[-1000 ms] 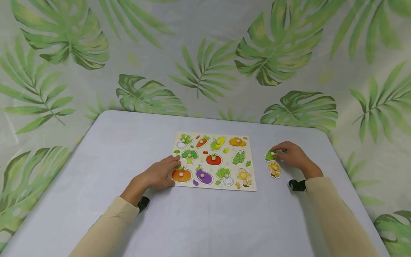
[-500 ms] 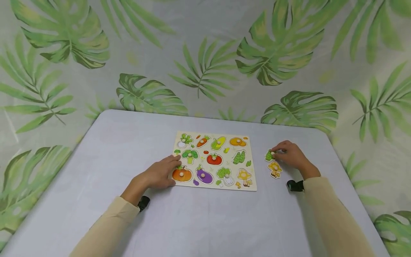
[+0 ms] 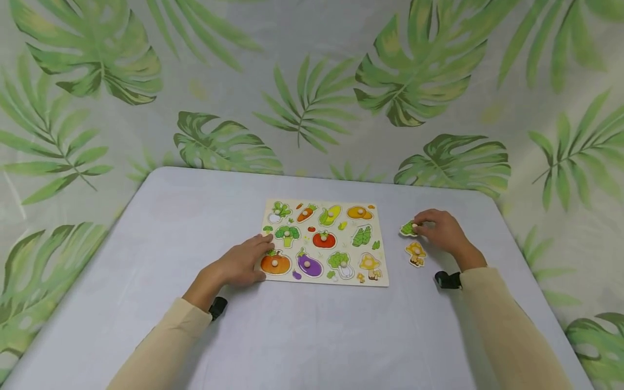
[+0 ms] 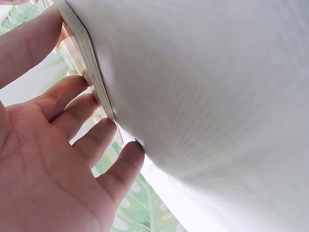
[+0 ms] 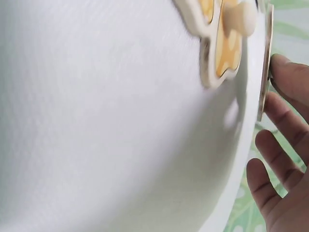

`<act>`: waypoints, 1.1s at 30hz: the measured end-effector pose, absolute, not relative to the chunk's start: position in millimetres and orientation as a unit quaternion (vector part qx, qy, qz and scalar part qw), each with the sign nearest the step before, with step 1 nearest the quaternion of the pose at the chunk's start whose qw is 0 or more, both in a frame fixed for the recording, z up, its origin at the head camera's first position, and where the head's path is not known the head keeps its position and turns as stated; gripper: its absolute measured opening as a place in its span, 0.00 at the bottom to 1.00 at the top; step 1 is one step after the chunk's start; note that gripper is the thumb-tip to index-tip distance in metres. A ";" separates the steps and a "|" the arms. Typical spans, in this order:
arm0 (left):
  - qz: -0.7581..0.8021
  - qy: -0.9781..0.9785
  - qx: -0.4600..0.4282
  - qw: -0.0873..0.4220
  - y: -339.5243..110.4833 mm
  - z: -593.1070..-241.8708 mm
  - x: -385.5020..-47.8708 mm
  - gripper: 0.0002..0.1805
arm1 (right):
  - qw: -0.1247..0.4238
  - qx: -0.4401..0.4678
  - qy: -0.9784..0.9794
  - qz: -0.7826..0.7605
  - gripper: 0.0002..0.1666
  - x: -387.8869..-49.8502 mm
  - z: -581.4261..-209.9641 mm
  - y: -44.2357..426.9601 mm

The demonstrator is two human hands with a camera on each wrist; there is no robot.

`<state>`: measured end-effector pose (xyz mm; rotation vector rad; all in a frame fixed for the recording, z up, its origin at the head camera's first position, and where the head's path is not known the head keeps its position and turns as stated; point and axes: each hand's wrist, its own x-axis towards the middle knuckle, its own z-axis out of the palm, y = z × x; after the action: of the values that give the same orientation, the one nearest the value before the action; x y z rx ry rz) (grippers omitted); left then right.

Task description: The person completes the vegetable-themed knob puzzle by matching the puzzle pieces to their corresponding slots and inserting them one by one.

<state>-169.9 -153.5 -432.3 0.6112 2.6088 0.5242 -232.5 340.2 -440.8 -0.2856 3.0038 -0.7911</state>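
A wooden vegetable puzzle board (image 3: pixel 336 273) lies flat on the table. My left hand (image 3: pixel 242 262) rests at its left edge; in the left wrist view the loosely spread fingers (image 4: pixel 94 140) and thumb touch the board's rim (image 4: pixel 89 53). To the right of the board, my right hand (image 3: pixel 444 234) pinches a green vegetable puzzle piece (image 3: pixel 407 229) by its knob between thumb and forefinger. From the right wrist, that piece (image 5: pixel 266 63) appears edge-on, raised off the table, the other fingers apart from it. A yellow mushroom puzzle piece (image 3: pixel 416 253) lies just below it.
Knobbed pieces such as the tomato (image 3: pixel 324 240) and eggplant (image 3: pixel 309 264) sit in the board. Its green vegetable recess (image 3: pixel 362 236) and mushroom recess (image 3: pixel 370 263) show printed pictures without knobs. A leaf-patterned cloth (image 3: pixel 312 108) hangs behind the white table (image 3: pixel 312 336).
My right hand has raised the green piece, which is turned slightly and a little farther left and up. My left hand stays at the board's edge. The mushroom piece still lies on the table.
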 end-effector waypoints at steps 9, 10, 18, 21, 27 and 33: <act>0.193 0.932 0.221 0.211 -150.6 -433.8 -170.3 0.38 | 0.005 -0.120 0.963 -0.242 0.12 -233.5 -425.7 328.4; 0.193 0.932 0.220 0.212 -150.4 -433.7 -170.2 0.38 | 0.008 -0.120 0.963 -0.242 0.12 -234.1 -423.9 326.3; 0.190 0.934 0.216 0.213 -152.2 -431.8 -170.4 0.38 | 0.015 -0.143 0.958 -0.248 0.12 -237.0 -411.7 301.9; 0.188 0.935 0.214 0.211 -152.6 -431.0 -170.7 0.38 | 0.010 -0.164 0.954 -0.252 0.12 -237.3 -408.5 291.0; 0.189 0.935 0.213 0.210 -152.2 -431.0 -170.9 0.38 | 0.021 -0.179 0.953 -0.245 0.13 -235.7 -408.5 271.8; 0.192 0.936 0.210 0.209 -151.7 -430.3 -170.2 0.38 | 0.042 -0.176 0.954 -0.241 0.13 -234.7 -412.0 256.9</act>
<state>-170.2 -151.7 -430.3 0.5836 2.6021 0.5349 -234.7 256.9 -412.0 -0.5380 2.9177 -0.7360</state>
